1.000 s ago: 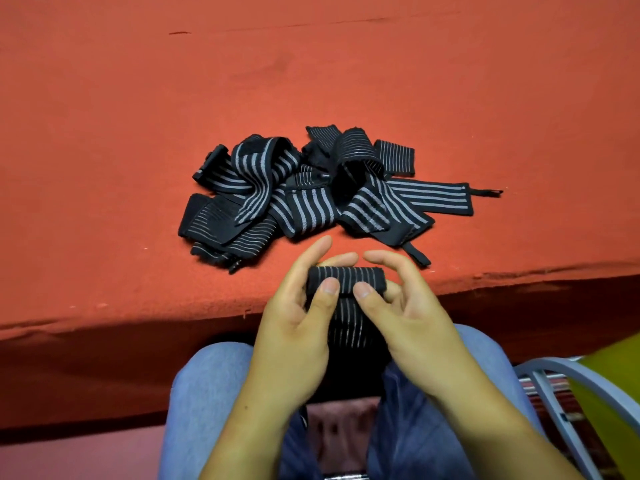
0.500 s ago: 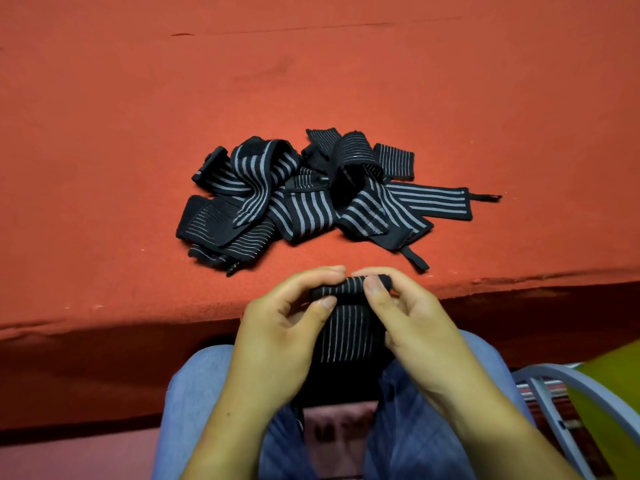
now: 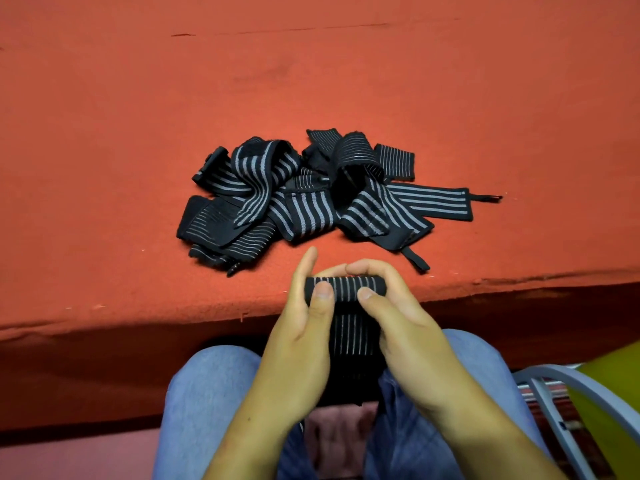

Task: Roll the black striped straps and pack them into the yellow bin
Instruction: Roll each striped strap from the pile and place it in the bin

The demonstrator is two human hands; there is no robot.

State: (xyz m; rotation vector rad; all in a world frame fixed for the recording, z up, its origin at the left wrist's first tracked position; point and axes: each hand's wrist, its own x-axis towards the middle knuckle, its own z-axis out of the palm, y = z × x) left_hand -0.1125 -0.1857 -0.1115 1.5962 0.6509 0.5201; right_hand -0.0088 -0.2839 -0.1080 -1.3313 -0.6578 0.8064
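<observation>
We're mid-roll on one strap (image 3: 346, 288), held over the lap at the near edge of the table (image 3: 121, 150). L hand (image 3: 298, 344) and R hand (image 3: 412, 337) each have a pinching grip on the roll: thumbs on the near side, fingers curled over the far side, w/ the L index sticking up free. The rolled part is a short fat cylinder btwn the hands. The unrolled tail hangs down btwn the wrists toward the knees, so we judge this strap only part wound, not ready to pack.

The pile (image 3: 311, 202) of loose straps lies on the table just beyond the hands, tangled, none rolled as far as we can see. The bin (image 3: 613, 393) shows only as a yellow corner at near right, behind a grey frame (image 3: 554, 379); can't tell what's in it.

Next move, we reckon: wind up the tail w/ even tension, edges lined up so the roll doesn't cone out. Then carry it right to the bin w/o letting it spring open.
</observation>
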